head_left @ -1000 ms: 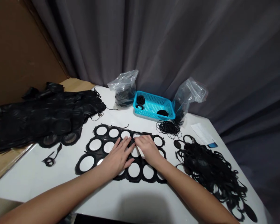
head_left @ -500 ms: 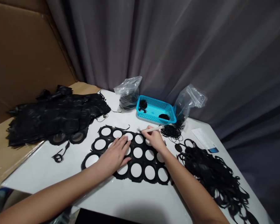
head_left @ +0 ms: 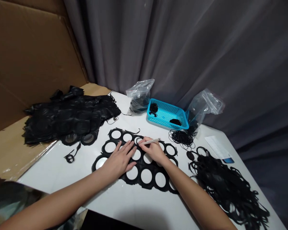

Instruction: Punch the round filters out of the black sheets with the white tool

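A black rubbery sheet with rows of large round holes lies flat on the white table. My left hand rests on its left-middle part, palm down with fingers stretched out, covering some holes. Just right of those fingertips, my right hand grips a slim white pen-like tool between thumb and fingers. The tool slants down to the left, and its tip is by a hole in the far row. A thin black ring shows at that hole, close to the tip; whether they touch I cannot tell.
At left lies a stack of black sheets, with a loose scrap nearby. Behind are a blue basket holding black rings and two clear bags. Thin rings and a heap of black offcuts lie right.
My right hand has moved left across the sheet with the tool, closer to my left hand. My left hand stays on the sheet. The whole view has shifted slightly.
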`<state>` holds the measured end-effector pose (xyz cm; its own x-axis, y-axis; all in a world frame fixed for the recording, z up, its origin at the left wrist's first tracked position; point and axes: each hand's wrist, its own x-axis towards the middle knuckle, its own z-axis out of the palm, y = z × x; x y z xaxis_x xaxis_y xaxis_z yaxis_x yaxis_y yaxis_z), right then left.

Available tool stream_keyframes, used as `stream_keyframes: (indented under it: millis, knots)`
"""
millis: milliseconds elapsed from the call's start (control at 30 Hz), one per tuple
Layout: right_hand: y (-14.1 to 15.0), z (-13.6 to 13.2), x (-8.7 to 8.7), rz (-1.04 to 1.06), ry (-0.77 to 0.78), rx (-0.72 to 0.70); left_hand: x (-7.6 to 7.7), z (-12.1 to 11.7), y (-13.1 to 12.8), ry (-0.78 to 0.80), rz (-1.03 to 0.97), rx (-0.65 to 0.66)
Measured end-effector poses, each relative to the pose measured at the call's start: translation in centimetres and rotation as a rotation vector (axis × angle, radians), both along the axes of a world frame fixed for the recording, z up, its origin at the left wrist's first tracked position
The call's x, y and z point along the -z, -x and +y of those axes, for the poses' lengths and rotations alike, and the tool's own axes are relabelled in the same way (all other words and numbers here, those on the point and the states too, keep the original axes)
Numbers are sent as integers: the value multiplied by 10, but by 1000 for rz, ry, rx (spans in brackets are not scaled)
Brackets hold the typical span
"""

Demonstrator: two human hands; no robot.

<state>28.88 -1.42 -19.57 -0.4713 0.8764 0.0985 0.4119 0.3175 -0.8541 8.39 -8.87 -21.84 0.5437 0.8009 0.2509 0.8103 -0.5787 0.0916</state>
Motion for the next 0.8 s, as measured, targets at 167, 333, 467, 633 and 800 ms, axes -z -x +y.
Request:
stream_keyframes:
  millis: [167, 333, 467, 633, 800]
  knots:
    - [3, -4, 0, -94, -162, -59, 5, -1, -1, -3, -35, -21]
    - [6, -6, 2, -446, -539, -228, 5, -1, -2, 10, -7, -84]
    - [-14, 29, -4, -635, -572, 46, 4, -2, -4, 38, 12, -103]
    - [-47, 69, -15, -468, -455, 496, 2, -2, 0, 51, -20, -77]
    - [-20, 52, -12, -95, -154, 334, -4, -3, 23, 40, -50, -80]
